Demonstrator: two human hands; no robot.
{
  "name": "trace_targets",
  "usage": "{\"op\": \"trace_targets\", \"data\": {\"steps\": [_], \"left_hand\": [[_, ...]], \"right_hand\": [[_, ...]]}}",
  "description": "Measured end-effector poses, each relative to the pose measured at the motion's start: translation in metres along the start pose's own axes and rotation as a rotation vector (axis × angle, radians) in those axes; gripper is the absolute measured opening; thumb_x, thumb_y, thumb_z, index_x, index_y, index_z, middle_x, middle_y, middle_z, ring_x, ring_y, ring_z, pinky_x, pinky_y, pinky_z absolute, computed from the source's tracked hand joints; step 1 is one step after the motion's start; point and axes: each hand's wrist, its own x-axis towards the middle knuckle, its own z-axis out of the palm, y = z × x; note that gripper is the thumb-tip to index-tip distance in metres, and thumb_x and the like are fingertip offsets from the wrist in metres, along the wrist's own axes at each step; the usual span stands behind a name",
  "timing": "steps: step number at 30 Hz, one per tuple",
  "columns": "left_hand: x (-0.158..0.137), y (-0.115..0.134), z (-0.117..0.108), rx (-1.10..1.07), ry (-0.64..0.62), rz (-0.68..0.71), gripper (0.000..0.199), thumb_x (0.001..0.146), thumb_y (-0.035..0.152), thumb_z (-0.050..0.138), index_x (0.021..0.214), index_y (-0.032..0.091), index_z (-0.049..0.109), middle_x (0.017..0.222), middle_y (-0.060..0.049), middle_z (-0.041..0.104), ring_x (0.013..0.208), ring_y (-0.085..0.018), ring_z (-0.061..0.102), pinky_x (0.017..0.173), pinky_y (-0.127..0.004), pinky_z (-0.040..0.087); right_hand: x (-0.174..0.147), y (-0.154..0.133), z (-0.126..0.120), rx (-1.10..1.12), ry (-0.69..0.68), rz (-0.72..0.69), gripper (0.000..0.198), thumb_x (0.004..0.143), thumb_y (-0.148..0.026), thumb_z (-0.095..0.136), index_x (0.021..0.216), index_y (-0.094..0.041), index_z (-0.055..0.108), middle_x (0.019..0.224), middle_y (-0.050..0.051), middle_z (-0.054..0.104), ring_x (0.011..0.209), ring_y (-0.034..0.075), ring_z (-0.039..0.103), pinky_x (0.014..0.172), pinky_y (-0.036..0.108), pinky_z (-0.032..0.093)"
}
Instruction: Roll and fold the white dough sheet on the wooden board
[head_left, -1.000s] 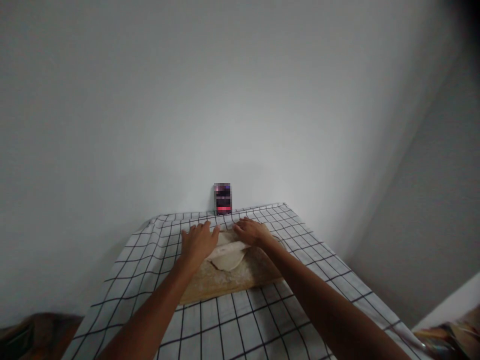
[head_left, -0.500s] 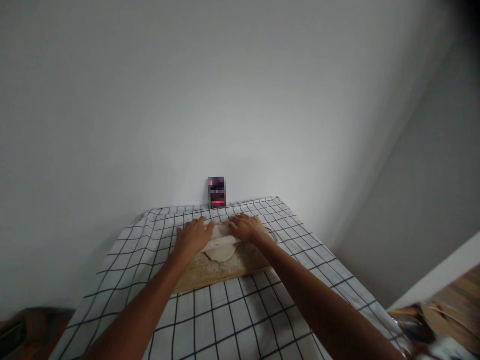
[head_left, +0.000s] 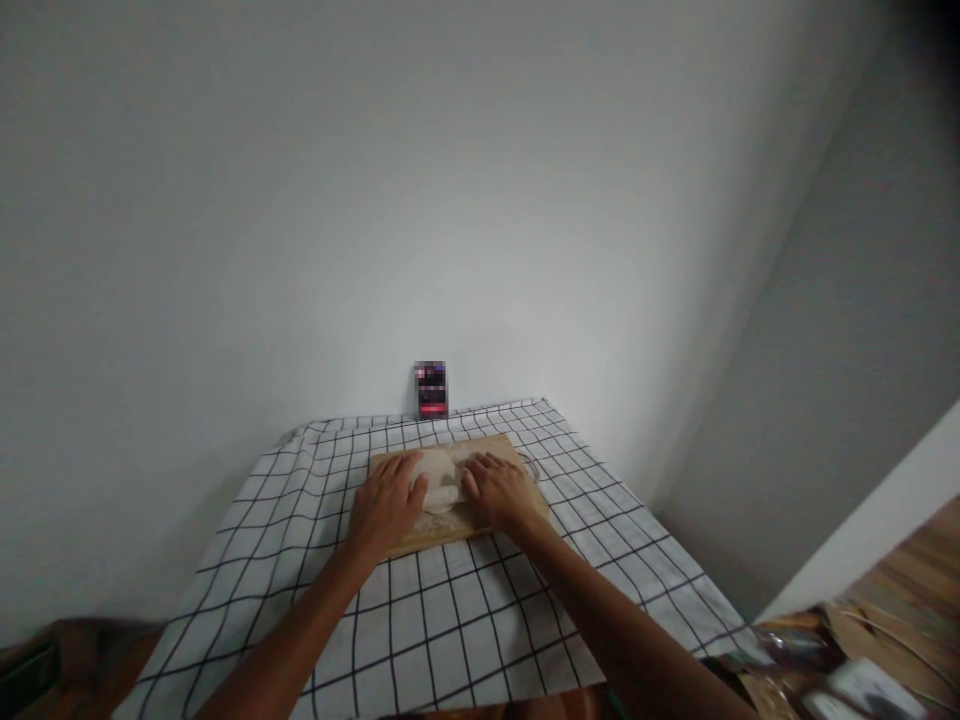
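Observation:
A wooden board (head_left: 502, 443) dusted with flour lies on the table. On it is a flat, pale sheet of dough (head_left: 436, 468), partly hidden by my hands. A pale rolling pin (head_left: 448, 497) lies crosswise over the dough; only its middle shows. My left hand (head_left: 390, 503) rests over the pin's left part, fingers stretched forward and thumb toward the middle. Over the right part lies my right hand (head_left: 501, 490), palm down with its fingers extended and slightly apart. Both palms appear to press on the pin rather than wrap around it.
A white tablecloth with a black grid (head_left: 450, 620) covers the table. Against the wall at the back stands a small blurred-out dark upright object (head_left: 432, 390). A thin ring-like thing (head_left: 532, 467) lies right of the board. Assorted items (head_left: 817, 650) sit at the lower right.
Both hands and the rolling pin have come back toward me over the dough. More of the dough's far side and the board's back edge now shows. The view has shifted slightly.

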Motion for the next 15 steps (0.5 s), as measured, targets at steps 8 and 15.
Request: {"op": "trace_targets", "data": {"steps": [8, 15], "left_hand": [[-0.007, -0.005, 0.002, 0.095, -0.029, 0.078, 0.054, 0.107, 0.041, 0.032, 0.152, 0.029, 0.059, 0.160, -0.003, 0.058, 0.154, -0.024, 0.044, 0.132, -0.041, 0.029], [0.037, -0.024, 0.012, 0.080, -0.159, -0.028, 0.052, 0.108, 0.035, 0.035, 0.154, 0.020, 0.055, 0.155, -0.007, 0.063, 0.143, -0.022, 0.057, 0.123, -0.033, 0.038]], "right_hand": [[0.012, 0.001, -0.008, -0.031, -0.074, -0.060, 0.044, 0.113, -0.034, 0.032, 0.125, -0.021, 0.072, 0.140, 0.011, 0.069, 0.133, 0.025, 0.061, 0.111, 0.039, 0.044], [0.034, -0.003, -0.016, 0.018, -0.134, 0.080, 0.051, 0.111, -0.042, 0.031, 0.124, -0.018, 0.074, 0.133, 0.016, 0.073, 0.126, 0.029, 0.067, 0.107, 0.043, 0.047]]}}
